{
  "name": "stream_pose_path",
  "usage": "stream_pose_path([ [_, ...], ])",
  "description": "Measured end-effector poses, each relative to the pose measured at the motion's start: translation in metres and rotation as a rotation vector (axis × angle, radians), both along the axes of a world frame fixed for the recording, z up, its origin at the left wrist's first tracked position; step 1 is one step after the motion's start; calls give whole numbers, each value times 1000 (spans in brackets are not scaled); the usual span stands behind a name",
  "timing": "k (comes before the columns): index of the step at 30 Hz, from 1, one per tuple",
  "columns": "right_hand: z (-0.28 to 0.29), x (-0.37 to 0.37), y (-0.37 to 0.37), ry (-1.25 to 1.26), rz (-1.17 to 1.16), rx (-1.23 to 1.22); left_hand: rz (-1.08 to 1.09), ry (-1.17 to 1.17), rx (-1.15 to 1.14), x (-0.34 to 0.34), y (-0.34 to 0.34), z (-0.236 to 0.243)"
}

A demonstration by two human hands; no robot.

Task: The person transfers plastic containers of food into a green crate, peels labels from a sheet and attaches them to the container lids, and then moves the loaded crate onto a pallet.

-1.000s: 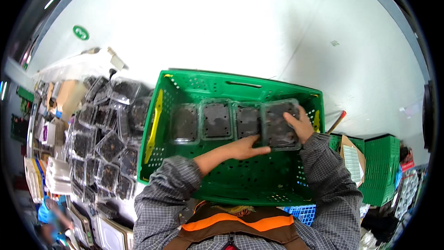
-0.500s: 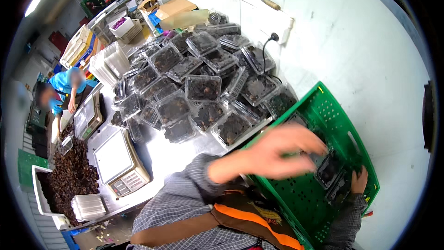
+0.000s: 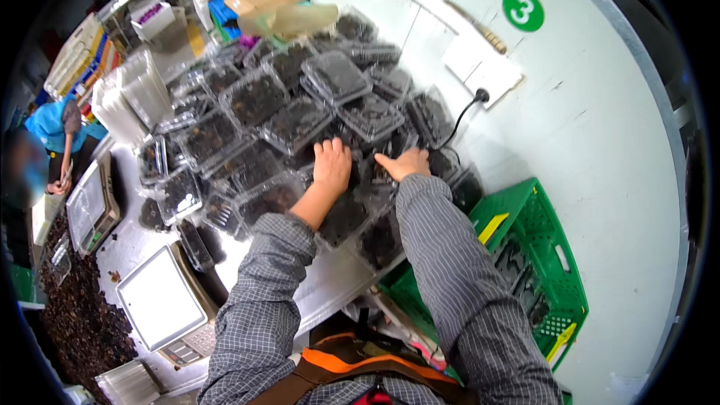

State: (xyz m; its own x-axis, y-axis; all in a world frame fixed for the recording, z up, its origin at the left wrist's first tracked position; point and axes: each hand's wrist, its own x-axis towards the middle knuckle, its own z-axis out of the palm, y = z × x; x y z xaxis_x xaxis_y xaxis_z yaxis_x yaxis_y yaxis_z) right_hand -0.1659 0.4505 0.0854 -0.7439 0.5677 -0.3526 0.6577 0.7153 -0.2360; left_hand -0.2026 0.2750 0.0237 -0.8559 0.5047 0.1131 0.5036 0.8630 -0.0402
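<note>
My left hand (image 3: 330, 169) rests in the pile of clear plastic clamshell boxes (image 3: 251, 97), fingers curled over one with dark contents. Just right of it my right hand (image 3: 405, 165) grips among the same boxes, thumb stretched toward the left hand; the box between them is partly hidden by my fingers. The heap covers much of the steel table (image 3: 315, 292). At lower right, beside my right forearm, a green perforated crate (image 3: 562, 285) holds several boxes lying in a row.
Two scales (image 3: 161, 296) (image 3: 94, 199) stand left, beside loose dark pieces (image 3: 86, 326). A co-worker in blue (image 3: 52, 127) works beyond them. Stacked empty lids (image 3: 131, 90) stand behind. The white wall (image 3: 615, 142) carries a socket with a plug (image 3: 484, 97) and cable.
Both my hands have left the green crate and moved up and leftward into the box pile. My view has turned from the crate toward the table.
</note>
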Motion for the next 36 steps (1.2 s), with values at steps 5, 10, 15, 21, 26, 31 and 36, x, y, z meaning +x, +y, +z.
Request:
stream_pose_path([
  [5, -77, 2, 42, 336, -521, -569, 120, -266, 288, 5, -27, 16],
  [10, -112, 22, 28, 784, -750, -1083, 138, -357, 524, 20, -55, 52],
  [15, -58, 77, -40, 1022, -665, -1494, 212, -643, 760, 29, -172, 121],
  [21, -81, 127, -70, 694, -751, -1736, 6, -771, 113, 13, -229, 16],
  [26, -102, 177, -136, 417, -887, -1733, 86, -747, 333, 46, -235, -1],
  [31, -114, 162, -157, 585, -935, -1784, 232, -719, 811, 73, -256, 3],
  [36, -103, 129, -157, 546, -895, -1713, 386, -976, 782, 91, -276, 5],
])
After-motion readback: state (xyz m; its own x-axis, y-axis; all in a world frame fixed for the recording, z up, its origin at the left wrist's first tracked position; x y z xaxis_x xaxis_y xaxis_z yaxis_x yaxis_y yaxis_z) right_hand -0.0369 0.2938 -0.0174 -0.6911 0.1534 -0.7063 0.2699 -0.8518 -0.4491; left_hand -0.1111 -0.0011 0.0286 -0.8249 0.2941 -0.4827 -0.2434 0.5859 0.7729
